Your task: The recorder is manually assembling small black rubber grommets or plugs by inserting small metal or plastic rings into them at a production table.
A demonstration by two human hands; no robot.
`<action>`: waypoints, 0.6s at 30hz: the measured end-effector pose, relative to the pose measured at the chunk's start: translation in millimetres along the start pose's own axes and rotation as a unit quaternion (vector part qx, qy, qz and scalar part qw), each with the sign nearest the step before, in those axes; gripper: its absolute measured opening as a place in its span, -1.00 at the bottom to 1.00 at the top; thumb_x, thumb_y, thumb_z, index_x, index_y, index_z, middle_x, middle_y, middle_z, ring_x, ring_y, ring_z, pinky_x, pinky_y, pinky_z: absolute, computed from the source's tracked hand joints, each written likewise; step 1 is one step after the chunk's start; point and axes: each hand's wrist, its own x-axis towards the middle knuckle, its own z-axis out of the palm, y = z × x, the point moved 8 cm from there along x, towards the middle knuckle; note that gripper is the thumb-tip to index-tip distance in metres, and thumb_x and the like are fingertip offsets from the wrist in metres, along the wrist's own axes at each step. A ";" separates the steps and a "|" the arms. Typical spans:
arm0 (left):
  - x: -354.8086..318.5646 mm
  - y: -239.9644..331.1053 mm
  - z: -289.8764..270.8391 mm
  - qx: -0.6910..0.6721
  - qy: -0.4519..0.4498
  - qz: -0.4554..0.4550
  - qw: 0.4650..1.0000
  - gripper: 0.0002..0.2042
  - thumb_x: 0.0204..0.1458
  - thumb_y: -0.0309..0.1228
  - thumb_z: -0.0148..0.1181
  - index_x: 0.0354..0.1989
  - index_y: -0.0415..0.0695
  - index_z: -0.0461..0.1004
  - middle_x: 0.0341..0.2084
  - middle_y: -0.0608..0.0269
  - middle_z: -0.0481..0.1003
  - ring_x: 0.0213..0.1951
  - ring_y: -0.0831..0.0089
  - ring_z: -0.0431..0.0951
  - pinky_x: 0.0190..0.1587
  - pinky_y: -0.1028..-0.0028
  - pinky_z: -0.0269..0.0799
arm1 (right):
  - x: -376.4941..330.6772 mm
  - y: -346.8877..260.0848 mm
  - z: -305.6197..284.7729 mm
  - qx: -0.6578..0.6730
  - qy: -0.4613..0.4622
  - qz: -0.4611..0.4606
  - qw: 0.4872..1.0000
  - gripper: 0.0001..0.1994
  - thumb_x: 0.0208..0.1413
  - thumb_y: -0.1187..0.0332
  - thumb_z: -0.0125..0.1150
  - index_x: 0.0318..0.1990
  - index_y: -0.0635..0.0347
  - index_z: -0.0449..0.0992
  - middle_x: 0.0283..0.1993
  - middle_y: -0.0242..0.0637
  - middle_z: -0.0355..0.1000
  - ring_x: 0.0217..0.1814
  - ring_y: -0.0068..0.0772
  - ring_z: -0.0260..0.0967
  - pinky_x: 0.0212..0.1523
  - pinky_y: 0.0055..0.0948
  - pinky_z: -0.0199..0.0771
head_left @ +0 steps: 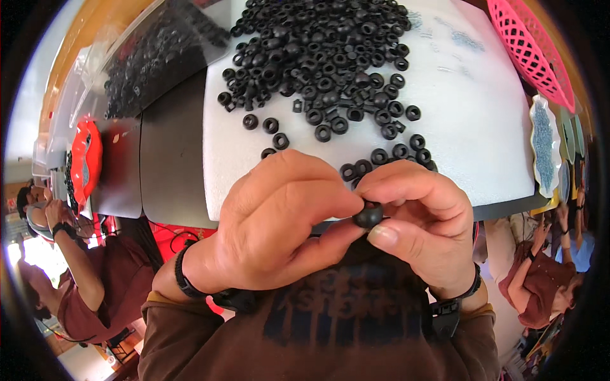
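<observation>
My left hand point(273, 222) and my right hand point(426, 222) meet in front of my chest, both pinching one small black rubber ring point(368, 214) between fingertips and thumbs. Just beyond my knuckles a white foam pad point(483, 127) lies on the table, and a heap of several black rubber rings point(324, 57) covers its far half, with loose ones scattered down toward my hands. Part of the held ring is hidden by my fingers.
A clear plastic bag of black rings point(146, 63) lies at the far left. A red tray point(86, 159) sits on the left edge, a pink mesh basket point(534, 44) at the far right, small dishes point(545, 146) of pale parts beside it. Other people work at both sides.
</observation>
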 end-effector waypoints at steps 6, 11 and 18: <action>21.6 7.1 21.2 -0.002 -0.040 0.003 0.999 -0.71 -0.32 -0.58 0.33 -0.34 -0.19 0.43 -0.46 0.15 0.41 -0.57 0.49 0.36 -0.60 0.59 0.21 | -8.5 -6.9 -23.1 0.037 0.023 0.005 0.999 -0.74 -0.05 0.51 0.25 -0.17 0.33 0.42 -0.17 -0.10 0.40 -0.16 -0.37 0.38 -0.10 -0.42 0.38; 37.4 10.1 34.8 0.003 -0.022 -0.012 1.000 -0.66 -0.31 -0.57 0.40 -0.30 -0.20 0.45 -0.40 0.15 0.41 -0.56 0.58 0.36 -0.62 0.66 0.23 | -12.5 5.6 -42.4 0.232 0.060 0.079 0.968 -0.84 0.08 0.49 0.16 -0.17 0.32 0.45 -0.26 -0.25 0.47 -0.32 -0.55 0.41 -0.25 -0.56 0.43; 55.4 12.5 48.2 0.024 -0.057 0.016 0.998 -0.63 -0.31 -0.60 0.39 -0.25 -0.20 0.46 -0.39 0.15 0.41 -0.53 0.57 0.39 -0.65 0.64 0.26 | -14.2 10.5 -58.7 0.283 0.090 0.094 0.950 -0.76 0.10 0.36 0.13 -0.20 0.40 0.38 -0.27 -0.08 0.46 -0.37 -0.32 0.47 -0.31 -0.41 0.55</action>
